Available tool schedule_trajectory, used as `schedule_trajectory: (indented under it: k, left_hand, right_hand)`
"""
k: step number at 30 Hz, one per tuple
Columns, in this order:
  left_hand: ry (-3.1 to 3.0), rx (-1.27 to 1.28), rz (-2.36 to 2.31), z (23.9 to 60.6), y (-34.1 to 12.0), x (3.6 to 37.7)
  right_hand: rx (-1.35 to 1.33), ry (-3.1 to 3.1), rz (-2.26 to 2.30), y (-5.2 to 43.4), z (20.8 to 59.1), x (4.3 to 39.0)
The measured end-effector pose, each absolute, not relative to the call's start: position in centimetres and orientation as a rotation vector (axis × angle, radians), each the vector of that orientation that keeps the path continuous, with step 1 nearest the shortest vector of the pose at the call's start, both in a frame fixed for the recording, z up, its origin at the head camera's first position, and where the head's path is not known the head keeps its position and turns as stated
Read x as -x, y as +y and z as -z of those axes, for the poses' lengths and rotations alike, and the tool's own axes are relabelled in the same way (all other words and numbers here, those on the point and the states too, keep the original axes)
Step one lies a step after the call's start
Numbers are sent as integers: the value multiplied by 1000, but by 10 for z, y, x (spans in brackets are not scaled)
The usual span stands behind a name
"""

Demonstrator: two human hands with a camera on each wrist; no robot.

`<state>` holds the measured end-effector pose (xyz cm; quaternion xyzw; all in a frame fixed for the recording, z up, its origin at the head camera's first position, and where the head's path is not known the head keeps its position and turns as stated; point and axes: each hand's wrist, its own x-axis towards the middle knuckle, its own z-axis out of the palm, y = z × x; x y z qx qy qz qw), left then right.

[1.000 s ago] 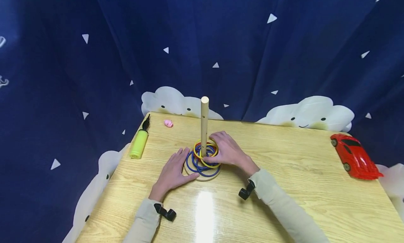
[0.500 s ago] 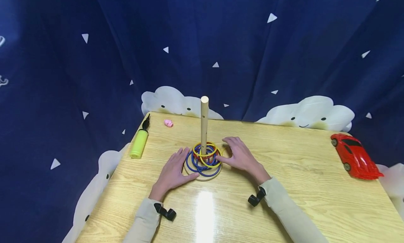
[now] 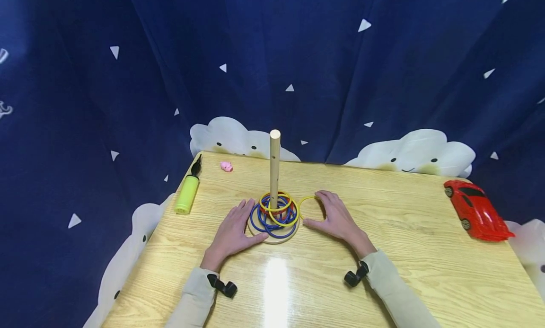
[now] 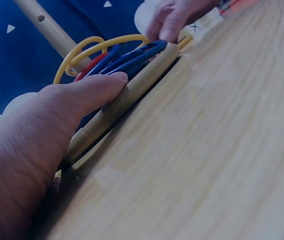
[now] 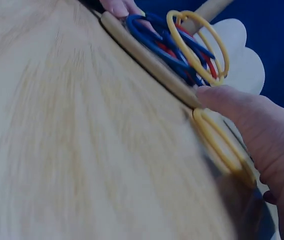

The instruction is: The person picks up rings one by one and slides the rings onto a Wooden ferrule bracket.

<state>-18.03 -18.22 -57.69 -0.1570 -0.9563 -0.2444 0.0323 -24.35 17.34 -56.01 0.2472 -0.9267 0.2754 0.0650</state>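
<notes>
Here the left hand (image 3: 233, 231) lies flat on the table (image 3: 383, 271) with its straight fingers pressing the near-left edge of the round wooden base (image 3: 272, 236), steadying the peg (image 3: 274, 169) that stands upright in it. Blue, red and yellow rings (image 3: 274, 214) are stacked loosely around the foot of the peg. The right hand (image 3: 338, 219) rests on the table just right of the base, and one yellow ring (image 3: 307, 201) lies flat on the wood between its thumb and fingers, touching the base's right edge; the fingers look loosely arched over the ring, and whether this grip truly pinches it or only touches it cannot be told. To handle the ring well, I judge it best to pinch it at the rim and lift it level, while the left hand keeps the base from sliding. Far left lie a green pump (image 3: 187, 193) and a small pink toy (image 3: 226, 166); a red car (image 3: 477, 209) sits far right.
</notes>
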Motion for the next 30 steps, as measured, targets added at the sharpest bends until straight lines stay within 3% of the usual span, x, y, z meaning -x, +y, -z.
schedule_trajectory:
  k: [30]
  left_hand:
    - [-2961, 472, 751, 576, -183, 179]
  right_hand:
    - [-648, -2685, -749, 186, 583, 246]
